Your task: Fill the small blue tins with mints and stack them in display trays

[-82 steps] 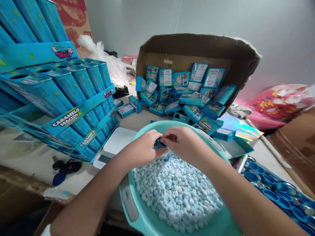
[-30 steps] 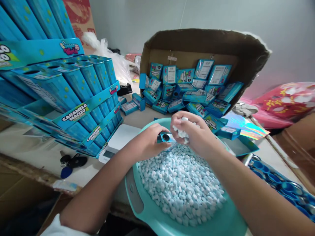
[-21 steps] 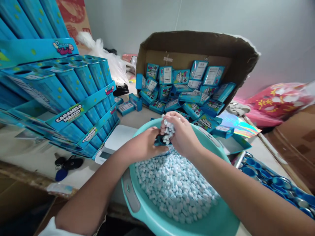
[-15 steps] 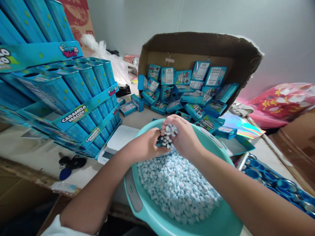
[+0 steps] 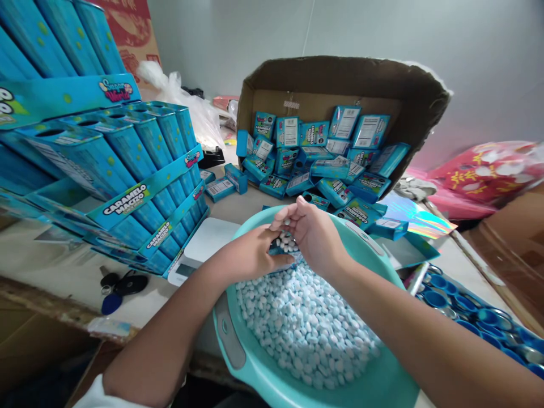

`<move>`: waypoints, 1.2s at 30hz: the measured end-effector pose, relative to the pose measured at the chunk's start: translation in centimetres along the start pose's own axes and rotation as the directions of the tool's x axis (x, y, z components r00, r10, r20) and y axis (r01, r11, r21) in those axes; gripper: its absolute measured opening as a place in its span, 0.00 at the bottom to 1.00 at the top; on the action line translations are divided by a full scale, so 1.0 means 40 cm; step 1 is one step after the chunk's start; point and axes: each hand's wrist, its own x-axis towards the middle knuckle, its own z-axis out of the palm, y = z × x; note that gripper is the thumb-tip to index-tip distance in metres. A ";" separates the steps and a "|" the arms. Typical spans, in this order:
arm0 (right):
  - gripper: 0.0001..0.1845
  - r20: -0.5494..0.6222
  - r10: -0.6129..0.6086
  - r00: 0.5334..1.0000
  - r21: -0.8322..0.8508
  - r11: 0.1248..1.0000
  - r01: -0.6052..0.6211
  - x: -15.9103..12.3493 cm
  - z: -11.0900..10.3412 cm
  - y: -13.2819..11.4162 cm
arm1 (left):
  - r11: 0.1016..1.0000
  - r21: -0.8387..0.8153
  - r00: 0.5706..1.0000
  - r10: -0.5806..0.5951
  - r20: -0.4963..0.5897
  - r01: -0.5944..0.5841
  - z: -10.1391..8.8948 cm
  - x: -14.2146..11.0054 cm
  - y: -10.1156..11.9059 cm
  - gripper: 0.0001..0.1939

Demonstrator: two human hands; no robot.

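A turquoise tub [image 5: 263, 374] holds a heap of small pale blue and white candies [image 5: 306, 323]. Over its far side, my left hand [image 5: 255, 253] is closed around a small blue box [image 5: 277, 249], most of which the fingers hide. Candies show at the box's top. My right hand [image 5: 317, 235] is cupped against that opening with its fingers curled, and a few candies lie between the fingers and the box. How many candies sit inside the palm cannot be seen.
Stacked display trays of blue boxes [image 5: 127, 204] rise at the left, beside a white scale [image 5: 208, 241]. Behind the tub, a tipped cardboard box [image 5: 374, 85] holds many blue boxes. Keys [image 5: 127, 281] lie front left. Blue round caps [image 5: 471, 309] fill a tray at the right.
Fewer candies show in my right hand; the pile in it has dropped toward the box. Its fingers have curled closer over the opening. My left hand has stayed in place.
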 end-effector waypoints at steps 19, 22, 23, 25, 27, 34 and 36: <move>0.08 0.004 0.118 0.993 -1.000 -0.025 0.007 -0.026 -0.088 -0.098 | 0.988 -0.047 0.989 -0.149 -0.017 0.148 -0.008 -0.003 0.027 0.23; 0.07 0.011 0.098 0.995 -0.999 -0.031 0.014 -0.031 -0.071 -0.099 | 0.988 -0.092 0.986 -0.133 -0.102 0.124 -0.004 -0.003 0.021 0.22; 0.07 0.018 0.086 0.996 -1.000 -0.020 0.019 -0.033 -0.068 -0.099 | 0.991 -0.097 0.986 -0.107 -0.124 0.095 -0.002 -0.002 0.019 0.20; 0.08 0.048 0.063 0.997 -0.999 0.016 0.047 -0.036 -0.063 -0.096 | 0.993 -0.106 0.986 -0.065 -0.153 0.049 0.000 0.000 0.017 0.19; 0.09 0.071 0.055 0.996 -0.995 0.069 0.068 -0.036 -0.061 -0.091 | 0.993 -0.116 0.983 -0.055 -0.173 0.035 -0.001 0.001 0.016 0.18; 0.07 0.046 0.141 0.989 -0.957 0.290 0.003 -0.027 -0.078 -0.070 | 0.981 -0.186 0.991 -0.069 -0.112 0.048 -0.022 -0.009 0.019 0.13; 0.07 0.068 0.144 0.987 -0.933 0.360 0.011 -0.028 -0.083 -0.066 | 0.972 -0.218 0.990 -0.107 -0.093 0.085 -0.024 -0.007 0.016 0.13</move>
